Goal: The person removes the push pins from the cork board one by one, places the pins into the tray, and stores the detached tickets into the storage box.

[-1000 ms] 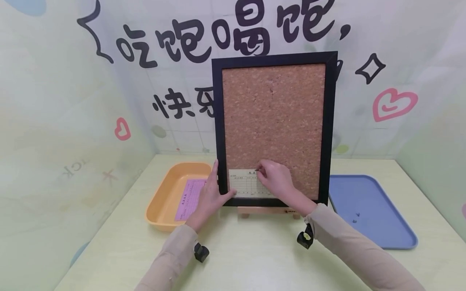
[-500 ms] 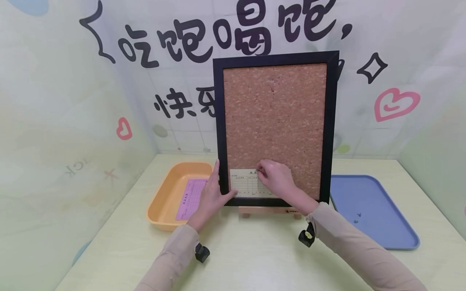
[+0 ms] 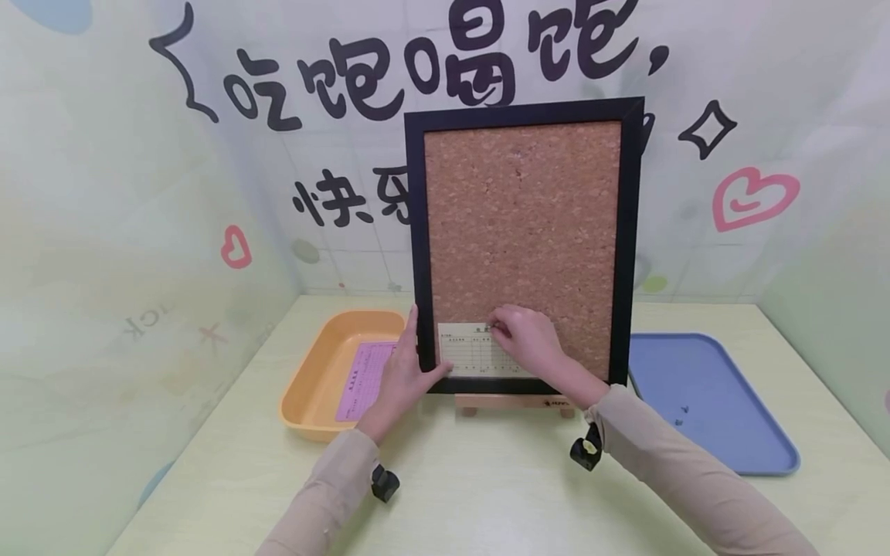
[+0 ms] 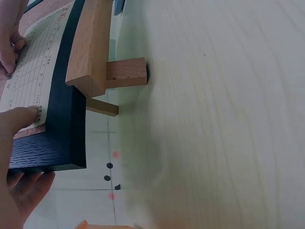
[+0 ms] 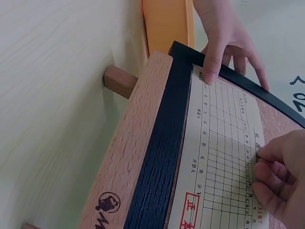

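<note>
A corkboard in a black frame stands upright on a small wooden easel. A cream printed receipt form lies flat against its lower left corner. My left hand grips the frame's left edge, its thumb on the form's lower left corner and its fingers behind the frame, as the left wrist view shows. At the form's top edge my right hand pinches a tiny dark push pin, mostly hidden by the fingertips. The right wrist view shows that hand's curled fingers against the paper.
An orange tray with a pink printed form in it sits left of the board. To the right lies a blue tray holding a few tiny dark pins. A printed cloth backdrop hangs behind.
Both hands stay in nearly the same place on the board and form. Only a slight shift of the head view is visible.
</note>
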Available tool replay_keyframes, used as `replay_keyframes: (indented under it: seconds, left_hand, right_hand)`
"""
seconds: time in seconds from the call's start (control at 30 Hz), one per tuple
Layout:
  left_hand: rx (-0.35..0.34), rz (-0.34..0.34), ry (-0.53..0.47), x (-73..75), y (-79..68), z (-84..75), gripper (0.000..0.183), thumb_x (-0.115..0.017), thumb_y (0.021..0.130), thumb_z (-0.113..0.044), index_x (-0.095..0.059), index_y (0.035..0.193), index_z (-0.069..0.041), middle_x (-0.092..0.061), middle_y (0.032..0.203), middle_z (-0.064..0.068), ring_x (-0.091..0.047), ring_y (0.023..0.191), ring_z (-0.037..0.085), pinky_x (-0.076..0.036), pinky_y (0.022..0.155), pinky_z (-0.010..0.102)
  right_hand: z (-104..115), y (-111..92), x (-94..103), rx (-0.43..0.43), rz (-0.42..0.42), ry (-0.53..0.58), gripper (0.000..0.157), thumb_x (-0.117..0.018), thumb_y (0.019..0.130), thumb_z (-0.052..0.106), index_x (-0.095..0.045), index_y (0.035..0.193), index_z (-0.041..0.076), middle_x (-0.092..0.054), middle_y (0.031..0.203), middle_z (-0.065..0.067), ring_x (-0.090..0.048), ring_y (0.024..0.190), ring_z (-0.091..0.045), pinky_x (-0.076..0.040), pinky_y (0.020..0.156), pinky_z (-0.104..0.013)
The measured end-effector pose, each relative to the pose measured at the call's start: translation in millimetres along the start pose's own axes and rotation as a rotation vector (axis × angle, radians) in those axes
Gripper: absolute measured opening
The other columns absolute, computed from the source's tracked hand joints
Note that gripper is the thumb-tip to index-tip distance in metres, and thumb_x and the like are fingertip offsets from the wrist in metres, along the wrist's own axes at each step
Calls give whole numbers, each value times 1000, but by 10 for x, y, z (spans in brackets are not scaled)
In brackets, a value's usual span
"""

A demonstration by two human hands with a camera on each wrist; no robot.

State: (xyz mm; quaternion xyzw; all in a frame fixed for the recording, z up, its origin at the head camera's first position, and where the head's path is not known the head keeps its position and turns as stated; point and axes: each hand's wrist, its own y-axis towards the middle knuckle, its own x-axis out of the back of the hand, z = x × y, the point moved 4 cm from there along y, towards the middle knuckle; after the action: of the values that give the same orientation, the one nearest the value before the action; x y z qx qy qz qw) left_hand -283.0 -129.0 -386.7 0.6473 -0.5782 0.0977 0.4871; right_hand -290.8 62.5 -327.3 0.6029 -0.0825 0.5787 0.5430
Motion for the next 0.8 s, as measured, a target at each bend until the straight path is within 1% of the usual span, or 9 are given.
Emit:
replay_keyframes:
  seconds: [0.23,0.37,0.43,0.6,0.8]
  left_hand:
    - [0,14,1,0,3,10,106,-77,71,-25,-3,147,-13,-29,144,17,-49,112,33,-44,89,44]
    - [-17,5,2,7,-3,19,107,-77,72,-25,-2,147,-13,-29,144,18,-43,120,33,-41,93,45]
    - [-26,2,7,5,-5,23,107,-77,72,-25,-2,147,-13,-30,143,18,-42,121,33,-40,94,45]
    - [-37,-1,19,3,-12,19,106,-77,72,-26,-3,146,-11,-29,143,19,-43,119,34,-42,92,45]
    - [-35,-4,29,0,-16,18,104,-76,72,-27,-6,146,-7,-27,145,18,-43,119,34,-42,91,45]
  right_hand:
    - [6,-17,-3,-15,4,8,6,-62,83,5,-66,79,7,-63,75,-2,-52,56,-8,-44,49,-23]
    - [-1,-51,-18,-15,19,38,6,-61,84,5,-65,81,8,-63,78,-2,-51,59,-8,-45,52,-23]
    - [-19,-74,-27,-20,26,56,6,-61,85,5,-65,81,8,-62,78,-2,-50,60,-8,-44,53,-23]
    - [-80,-153,-15,-30,31,80,6,-61,85,7,-65,81,9,-59,75,1,-46,58,-7,-41,53,-22]
    - [-166,-270,30,-17,52,65,6,-61,85,6,-65,82,9,-60,74,2,-46,57,-6,-42,53,-22]
